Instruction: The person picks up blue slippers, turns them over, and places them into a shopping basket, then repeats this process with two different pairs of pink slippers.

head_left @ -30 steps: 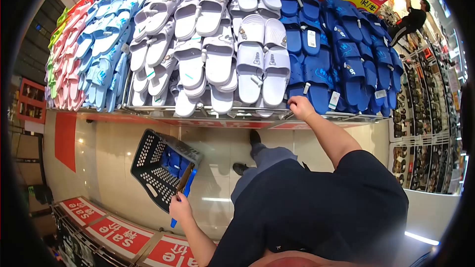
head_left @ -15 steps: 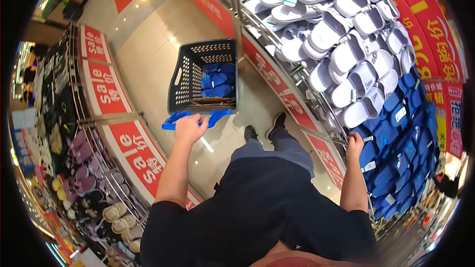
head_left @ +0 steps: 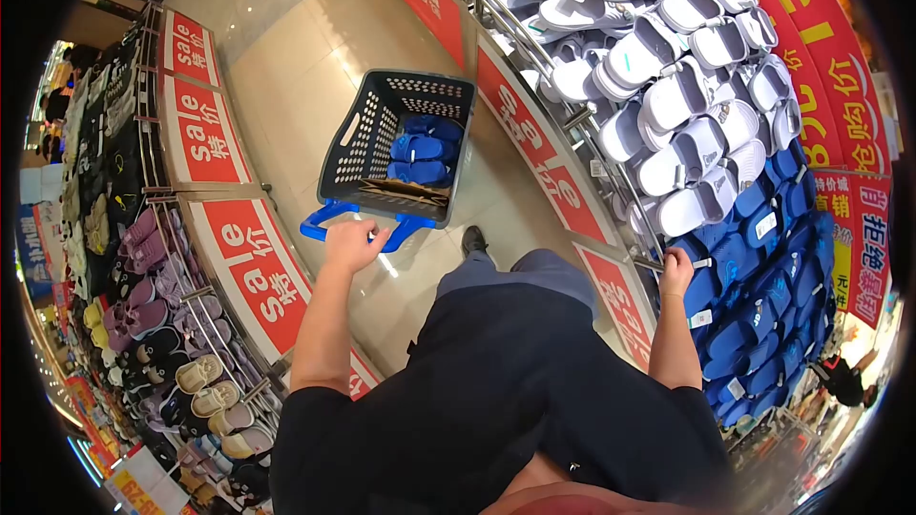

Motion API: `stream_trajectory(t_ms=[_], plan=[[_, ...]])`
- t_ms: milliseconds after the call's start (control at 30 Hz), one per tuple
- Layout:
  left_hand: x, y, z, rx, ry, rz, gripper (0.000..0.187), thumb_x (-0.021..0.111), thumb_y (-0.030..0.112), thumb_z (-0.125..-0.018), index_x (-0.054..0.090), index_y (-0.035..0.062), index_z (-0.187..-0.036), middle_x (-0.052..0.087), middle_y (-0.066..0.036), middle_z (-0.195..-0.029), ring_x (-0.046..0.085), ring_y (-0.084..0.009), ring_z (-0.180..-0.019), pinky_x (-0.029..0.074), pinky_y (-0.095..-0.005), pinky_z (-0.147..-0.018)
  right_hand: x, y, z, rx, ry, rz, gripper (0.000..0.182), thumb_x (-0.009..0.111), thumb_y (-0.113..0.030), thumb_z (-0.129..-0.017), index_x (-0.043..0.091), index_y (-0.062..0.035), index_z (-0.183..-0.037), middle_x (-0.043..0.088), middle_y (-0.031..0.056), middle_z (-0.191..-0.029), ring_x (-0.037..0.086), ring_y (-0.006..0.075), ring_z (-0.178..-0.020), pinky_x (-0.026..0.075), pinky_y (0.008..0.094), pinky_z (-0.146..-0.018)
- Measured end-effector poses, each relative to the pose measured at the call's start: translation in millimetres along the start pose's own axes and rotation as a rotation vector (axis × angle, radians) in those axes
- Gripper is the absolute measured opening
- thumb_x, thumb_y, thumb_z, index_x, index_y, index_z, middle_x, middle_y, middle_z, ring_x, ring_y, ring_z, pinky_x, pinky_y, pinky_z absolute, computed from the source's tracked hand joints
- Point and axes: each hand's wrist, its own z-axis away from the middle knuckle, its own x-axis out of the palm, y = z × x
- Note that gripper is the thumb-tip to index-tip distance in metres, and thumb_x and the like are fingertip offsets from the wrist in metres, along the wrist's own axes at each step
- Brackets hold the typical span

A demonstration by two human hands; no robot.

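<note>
My left hand [head_left: 353, 246] is closed around the blue handle [head_left: 329, 214] of a dark grey shopping basket [head_left: 343, 157] with perforated walls. Inside it lie several blue slippers [head_left: 423, 148] and a flat brown cardboard-like piece [head_left: 405, 193] along the near side. Over on the right, my right hand [head_left: 676, 272] is curled at the metal rail [head_left: 625, 195] of a display bin, beside heaped blue slippers [head_left: 763, 310] with white tags. What its fingers close on, if anything, is hidden. White slippers [head_left: 668, 95] are piled farther up the same bin.
Red sale signs [head_left: 534, 148] line the right bin, and more sale signs [head_left: 250, 272] line the left rack. That rack holds purple shoes [head_left: 143, 277] and beige shoes [head_left: 212, 386]. A tiled aisle floor [head_left: 286, 67] runs between them. Large red price banners [head_left: 840, 57] stand at the right.
The basket has turned slightly clockwise, its handle shifting left with my left hand. My right hand stays at the rail. One of my shoes has gone out of view.
</note>
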Motion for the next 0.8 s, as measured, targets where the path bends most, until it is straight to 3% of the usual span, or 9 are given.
stream_trajectory(t_ms=[167,233,300,433,467,533,633,700,800], plan=[[3.4,0.3,10.5,-0.039,0.076,0.053,0.036,0.063,0.045,-0.086,0.071,0.0107,-0.075,0.067,-0.012,-0.068,0.066,-0.0331,-0.07,0.05,-0.0445,-0.065,-3.3,-13.7,2.0,0.041,-0.018,0.005,0.026,0.052,-0.017,-0.083,0.07,0.0005,-0.091,0.069,0.0142,-0.079,0.067,0.024,-0.076,0.052,0.0344,-0.073],[3.8,2.5,11.2,-0.062,0.051,0.038,0.037,0.063,0.044,-0.086,0.07,0.0101,-0.074,0.067,-0.012,-0.067,0.065,-0.033,-0.069,0.05,-0.0446,-0.064,-3.0,-7.8,1.2,-0.027,0.007,0.029,0.024,0.055,-0.017,-0.081,0.07,0.0,-0.09,0.07,0.0198,-0.082,0.068,0.032,-0.077,0.053,0.039,-0.073],[3.9,5.3,14.1,-0.047,0.069,0.045,0.037,0.062,0.043,-0.087,0.068,0.0098,-0.073,0.065,-0.012,-0.066,0.065,-0.0329,-0.067,0.049,-0.045,-0.063,-5.0,-8.4,1.4,-0.027,0.003,0.034,0.025,0.056,-0.017,-0.08,0.07,-0.0002,-0.091,0.069,0.0203,-0.083,0.067,0.0341,-0.078,0.053,0.0395,-0.074],[8.8,2.8,15.1,-0.025,0.082,-0.041,0.034,0.064,0.042,-0.086,0.068,0.0107,-0.074,0.064,-0.012,-0.065,0.064,-0.0326,-0.066,0.048,-0.0439,-0.061,-4.0,-13.6,2.6,0.059,-0.001,-0.005,0.028,0.056,-0.019,-0.08,0.071,-0.0014,-0.095,0.07,0.0205,-0.084,0.068,0.0331,-0.079,0.053,0.0388,-0.074],[11.3,1.1,15.3,0.005,0.101,-0.04,0.032,0.065,0.041,-0.085,0.068,0.0112,-0.074,0.063,-0.011,-0.065,0.063,-0.0325,-0.065,0.048,-0.0436,-0.06,1.8,-2.7,2.0,0.1,0.003,-0.053,0.028,0.054,-0.019,-0.079,0.07,-0.0001,-0.093,0.069,0.0178,-0.08,0.066,0.0288,-0.075,0.051,0.0373,-0.072],[19.6,-5.2,12.6,0.054,0.124,-0.067,0.029,0.067,0.04,-0.084,0.068,0.012,-0.074,0.061,-0.012,-0.064,0.062,-0.0324,-0.062,0.048,-0.0431,-0.059,-6.6,-16.0,4.7,0.058,0.02,0.024,0.029,0.055,-0.018,-0.078,0.07,-0.0005,-0.094,0.07,0.02,-0.086,0.068,0.0336,-0.084,0.053,0.0404,-0.079],[29.2,-17.4,8.0,0.049,0.066,-0.12,0.028,0.066,0.041,-0.084,0.07,0.0126,-0.086,0.065,-0.015,-0.071,0.064,-0.0371,-0.07,0.05,-0.0466,-0.064,-1.8,-4.5,2.8,0.082,-0.005,0.038,0.03,0.055,-0.019,-0.077,0.07,-0.0009,-0.096,0.07,0.0215,-0.095,0.067,0.0376,-0.091,0.053,0.0433,-0.084],[24.3,-13.7,5.5,0.057,0.018,-0.044,0.03,0.068,0.037,-0.083,0.071,0.0085,-0.092,0.066,-0.017,-0.072,0.065,-0.0385,-0.073,0.051,-0.0468,-0.069,-5.4,-10.5,5.0,0.155,-0.033,0.051,0.03,0.056,-0.024,-0.078,0.072,-0.007,-0.098,0.07,0.0187,-0.1,0.066,0.0375,-0.097,0.052,0.0456,-0.087],[17.7,11.7,-4.7,0.102,0.04,-0.049,0.028,0.069,0.025,-0.083,0.07,0.0009,-0.097,0.068,-0.019,-0.08,0.066,-0.0373,-0.077,0.052,-0.0457,-0.073,-19.5,-28.7,9.6,0.182,-0.064,0.018,0.029,0.056,-0.024,-0.079,0.072,-0.0077,-0.097,0.071,0.0174,-0.099,0.066,0.0368,-0.096,0.053,0.0458,-0.086]])
